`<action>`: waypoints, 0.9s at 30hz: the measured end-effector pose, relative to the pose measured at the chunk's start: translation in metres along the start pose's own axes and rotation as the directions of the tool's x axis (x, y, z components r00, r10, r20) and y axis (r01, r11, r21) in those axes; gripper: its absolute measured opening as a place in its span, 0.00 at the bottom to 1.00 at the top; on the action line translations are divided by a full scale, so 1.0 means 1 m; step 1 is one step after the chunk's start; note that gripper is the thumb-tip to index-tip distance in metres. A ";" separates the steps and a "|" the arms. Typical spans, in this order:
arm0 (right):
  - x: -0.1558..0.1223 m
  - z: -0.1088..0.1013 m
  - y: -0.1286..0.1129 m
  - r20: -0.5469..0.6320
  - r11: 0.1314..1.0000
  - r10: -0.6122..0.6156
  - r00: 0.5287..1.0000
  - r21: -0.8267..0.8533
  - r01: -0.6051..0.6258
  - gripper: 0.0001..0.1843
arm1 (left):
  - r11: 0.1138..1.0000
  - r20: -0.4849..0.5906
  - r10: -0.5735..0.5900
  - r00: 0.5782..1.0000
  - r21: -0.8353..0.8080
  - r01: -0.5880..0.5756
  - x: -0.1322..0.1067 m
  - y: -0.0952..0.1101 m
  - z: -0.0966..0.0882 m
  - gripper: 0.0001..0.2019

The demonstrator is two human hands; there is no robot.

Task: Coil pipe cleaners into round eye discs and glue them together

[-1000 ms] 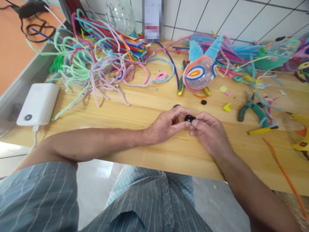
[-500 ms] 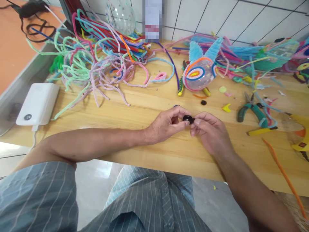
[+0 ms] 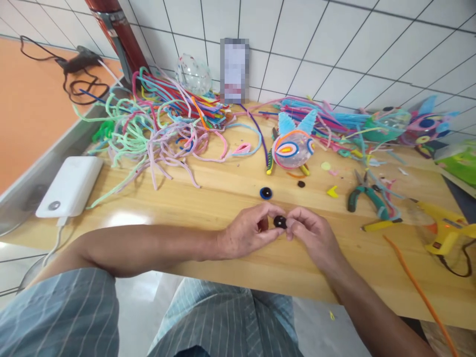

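Observation:
A small glossy black toy eye [image 3: 279, 221] is pinched at its left side between the thumb and forefinger of my left hand [image 3: 247, 229]. The fingertips of my right hand [image 3: 310, 232] close on its right edge and partly cover it. On the table just beyond my left hand lies a second toy eye [image 3: 266, 193], black with a blue rim. Farther off, a clear ball [image 3: 297, 154] carries light-blue fuzzy ears and a ringed eye of orange, white and blue. A small black disc [image 3: 301, 184] is in front of that ball.
Tangled pipe cleaners [image 3: 148, 129] spread over the back left, near a white power bank [image 3: 70, 186]. To the right are green-handled pliers [image 3: 366, 198], a yellow glue gun [image 3: 444, 225] and an orange pipe cleaner [image 3: 416, 282]. A phone [image 3: 234, 72] leans on the tiled wall.
The camera view has tilted up, so everything sits lower in the picture. The blue-rimmed eye, mostly hidden behind my left hand before, now shows fully. Both hands keep hold of the black eye.

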State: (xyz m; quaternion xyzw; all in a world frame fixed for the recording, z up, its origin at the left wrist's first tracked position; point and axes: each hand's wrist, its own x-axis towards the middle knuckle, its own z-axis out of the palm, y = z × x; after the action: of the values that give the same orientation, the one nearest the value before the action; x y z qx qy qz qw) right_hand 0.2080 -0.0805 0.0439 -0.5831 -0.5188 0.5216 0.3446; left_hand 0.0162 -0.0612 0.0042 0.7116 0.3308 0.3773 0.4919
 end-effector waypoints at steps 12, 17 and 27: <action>0.000 -0.014 0.004 -0.023 0.993 0.077 0.997 -0.086 -0.079 0.10 | 0.967 0.008 -0.193 0.981 -0.170 0.191 0.005 0.001 0.002 0.08; -0.021 -0.054 0.023 -0.380 0.986 0.036 0.924 -0.135 -0.094 0.13 | 0.951 0.006 -0.242 0.970 -0.196 0.239 0.008 -0.002 0.003 0.09; -0.085 -0.164 0.081 -0.795 0.772 -0.289 0.533 -0.523 -0.362 0.21 | 0.960 0.069 -0.248 0.966 -0.119 0.254 0.004 -0.005 -0.003 0.08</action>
State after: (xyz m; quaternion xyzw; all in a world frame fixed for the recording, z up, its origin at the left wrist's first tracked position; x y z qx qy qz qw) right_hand 0.3935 -0.1576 0.0251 -0.8508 -0.4154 -0.0273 0.3207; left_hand 0.0150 -0.0547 0.0012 0.6409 0.3805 0.3132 0.5886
